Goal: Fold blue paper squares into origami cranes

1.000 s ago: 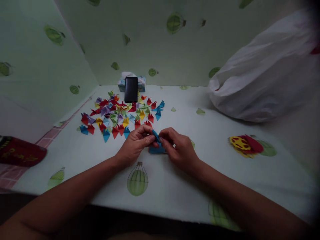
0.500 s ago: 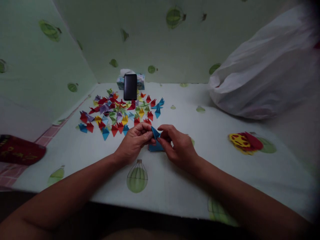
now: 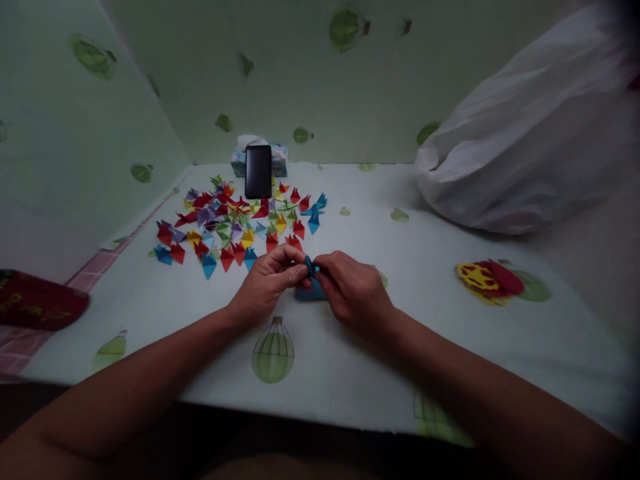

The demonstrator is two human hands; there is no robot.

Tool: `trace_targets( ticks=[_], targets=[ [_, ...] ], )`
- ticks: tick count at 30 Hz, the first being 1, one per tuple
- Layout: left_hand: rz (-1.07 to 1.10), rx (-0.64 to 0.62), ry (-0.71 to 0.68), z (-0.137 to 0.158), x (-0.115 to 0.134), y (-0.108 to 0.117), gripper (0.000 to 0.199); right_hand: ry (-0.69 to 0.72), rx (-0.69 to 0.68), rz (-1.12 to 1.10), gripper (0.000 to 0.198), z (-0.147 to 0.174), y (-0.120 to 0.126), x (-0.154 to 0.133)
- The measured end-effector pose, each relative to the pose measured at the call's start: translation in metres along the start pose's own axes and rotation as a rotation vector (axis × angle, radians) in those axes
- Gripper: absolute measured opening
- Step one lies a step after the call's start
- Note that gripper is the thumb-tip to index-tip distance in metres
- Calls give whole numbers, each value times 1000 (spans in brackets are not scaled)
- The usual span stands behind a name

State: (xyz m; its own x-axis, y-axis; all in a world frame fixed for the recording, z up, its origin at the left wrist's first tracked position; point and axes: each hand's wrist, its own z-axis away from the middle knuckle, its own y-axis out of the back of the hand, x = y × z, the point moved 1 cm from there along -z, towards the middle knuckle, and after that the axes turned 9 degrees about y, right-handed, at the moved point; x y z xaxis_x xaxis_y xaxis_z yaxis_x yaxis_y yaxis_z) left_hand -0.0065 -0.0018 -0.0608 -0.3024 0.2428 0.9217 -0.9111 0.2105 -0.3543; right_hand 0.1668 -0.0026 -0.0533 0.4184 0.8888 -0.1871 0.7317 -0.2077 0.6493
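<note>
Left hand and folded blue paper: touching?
Touching. The head view shows the left hand pinching the folded blue paper, its thumb tip against the paper's edge.

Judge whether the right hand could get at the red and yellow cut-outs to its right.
Probably yes: nothing visible stands between the right hand and the cut-outs, and the white bag sits farther back. The hand would likely have to release the folded blue paper first.

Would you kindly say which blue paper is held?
The folded piece pinched between left hand and right hand; other blue papers lie on the table.
</note>
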Motion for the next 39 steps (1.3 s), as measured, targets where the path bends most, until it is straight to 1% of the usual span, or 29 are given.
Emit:
trace_targets(
  ticks=[2,4,8,10,14,18,20,25,30,36,39],
  targets=[
    [-32,-20,-26,1,-1,1,24,-14,15,-6,17,0,0,0],
    [-62,-48,-42,1,-3,2,19,-64,38,-33,15,0,0,1],
    [-126,-78,-85,1,-5,3,16,-269,85,-146,5,0,0,1],
    [-158,-75,-116,1,-4,2,15,-355,104,-204,5,-1,1,0],
    [-249,-69,-185,1,-1,0,11,-418,81,-356,10,-4,2,-2],
    [-331,-52,-220,2,0,1,10,-553,58,-569,8,-6,2,0],
    [-366,-18,-227,1,0,2,10,-576,52,-627,6,-6,0,1],
    [-478,93,-286,2,1,2,7,-593,73,-672,11,-3,-5,3],
    [-540,97,-314,3,3,1,5,-630,54,-686,13,-5,-4,2],
    [-633,108,-379,4,4,1,5,-678,87,-812,16,-6,-6,0],
    [-672,114,-389,4,4,2,4,-668,69,-782,16,-4,-7,0]
  ],
)
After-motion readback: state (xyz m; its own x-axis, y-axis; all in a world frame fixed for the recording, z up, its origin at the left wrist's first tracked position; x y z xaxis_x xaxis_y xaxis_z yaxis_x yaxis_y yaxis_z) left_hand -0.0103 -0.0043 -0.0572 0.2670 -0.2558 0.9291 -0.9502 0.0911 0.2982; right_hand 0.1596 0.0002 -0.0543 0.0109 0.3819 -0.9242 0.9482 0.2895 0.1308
